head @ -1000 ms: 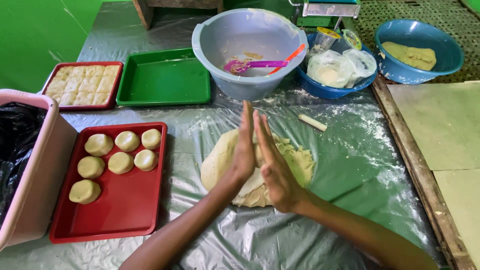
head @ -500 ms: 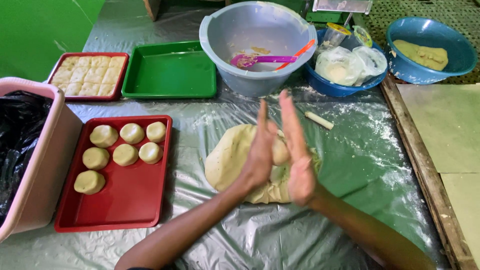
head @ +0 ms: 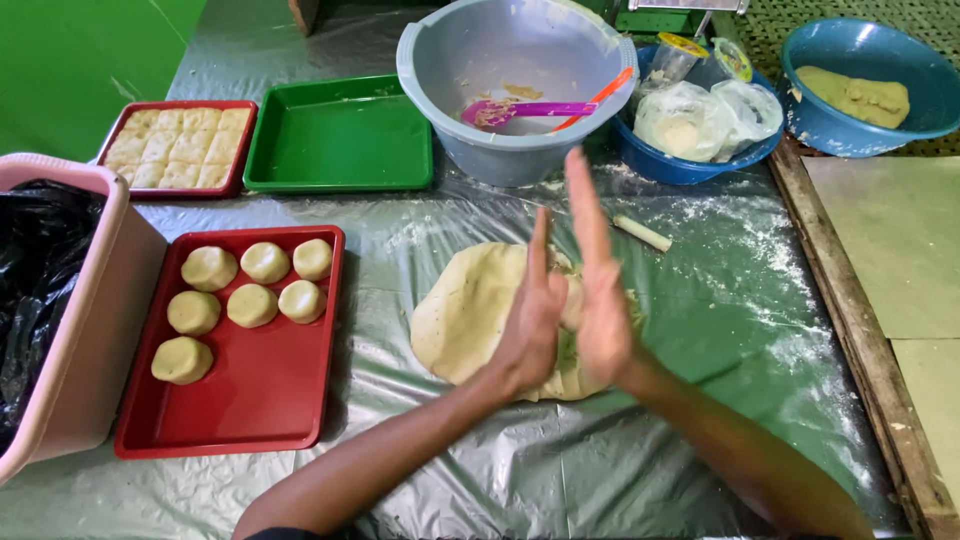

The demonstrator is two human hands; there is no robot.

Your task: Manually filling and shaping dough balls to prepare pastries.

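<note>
At frame centre, the left hand point(head: 528, 325) and right hand point(head: 600, 290) are pressing palms together, fingers straight, around a small pale dough piece point(head: 571, 302), above the large flattened pale dough mass point(head: 470, 310).

Both hands are raised palm to palm above a flat slab of pale dough point(head: 470, 310) on the plastic-covered tabletop point(head: 720, 330), the left hand point(head: 530, 320) and right hand point(head: 600, 300) pressed around a small piece of dough between them. Left of them, a red tray point(head: 260, 400) holds seven dough balls point(head: 252, 305).
</note>
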